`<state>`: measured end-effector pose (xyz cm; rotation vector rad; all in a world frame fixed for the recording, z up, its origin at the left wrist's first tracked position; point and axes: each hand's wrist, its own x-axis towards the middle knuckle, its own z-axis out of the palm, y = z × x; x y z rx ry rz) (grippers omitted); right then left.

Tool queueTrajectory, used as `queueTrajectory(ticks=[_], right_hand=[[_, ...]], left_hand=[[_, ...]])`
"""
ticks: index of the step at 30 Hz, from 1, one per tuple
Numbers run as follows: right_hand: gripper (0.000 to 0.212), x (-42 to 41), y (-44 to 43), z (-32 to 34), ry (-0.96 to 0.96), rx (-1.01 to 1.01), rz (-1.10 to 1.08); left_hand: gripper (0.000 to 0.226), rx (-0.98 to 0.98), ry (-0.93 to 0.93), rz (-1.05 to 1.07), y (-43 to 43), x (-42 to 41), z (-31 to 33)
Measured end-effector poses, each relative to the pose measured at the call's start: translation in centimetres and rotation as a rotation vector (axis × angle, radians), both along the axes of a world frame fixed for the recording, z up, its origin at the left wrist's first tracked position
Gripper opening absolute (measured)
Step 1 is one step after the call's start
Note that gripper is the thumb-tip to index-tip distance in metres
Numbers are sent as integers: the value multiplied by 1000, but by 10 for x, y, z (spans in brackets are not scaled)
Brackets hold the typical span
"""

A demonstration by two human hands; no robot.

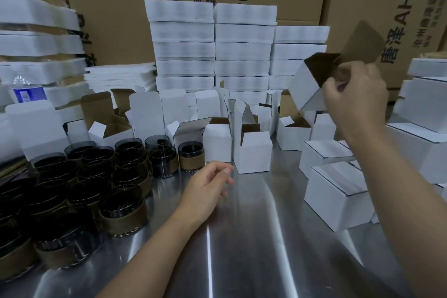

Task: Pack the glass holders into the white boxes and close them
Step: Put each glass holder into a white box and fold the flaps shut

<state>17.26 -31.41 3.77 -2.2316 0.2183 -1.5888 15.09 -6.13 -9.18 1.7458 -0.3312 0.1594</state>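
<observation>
The right hand was raised well to the right of the glass holders and higher than them. Its fingers and thumb curled on the open end of a tilted white box, pinching at its brown flap. The inside of that box was too dark to tell what it held. The left hand hovered just right of the glass holders, over the steel table, with fingers loosely curled and holding nothing.

The glass holders, dark glass with brown sleeves, stood crowded together on the table, none visibly inside a box. Just behind them stood a row of open boxes with flaps up, the visible insides showing only brown card. Well to the right of the holders lay closed boxes. Farther behind the holders rose stacks of white trays and brown cartons.
</observation>
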Motion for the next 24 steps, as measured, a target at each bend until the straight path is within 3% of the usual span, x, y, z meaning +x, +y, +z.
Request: queueTrajectory(ticks=[3,6,12,16,19,24], right_hand=[[27,-20,18,-4,-172,32,122],[19,-34,34,-12,-220,74,240],[13,-38,62,-45,39,126,427],[14,-39,79,-60,80,144,556],[16,-37,91,-73,108,143,601],[22,-32,95,-87,159,165,632]], left_hand=[[19,-3,8,-5,1,0,0],[17,13,-5,-3,0,-1,1],[32,11,-57,28,2,0,1],[30,-65,-135,19,2,1,2],[52,-136,-186,20,5,2,2],[75,-97,-180,-21,7,0,1]])
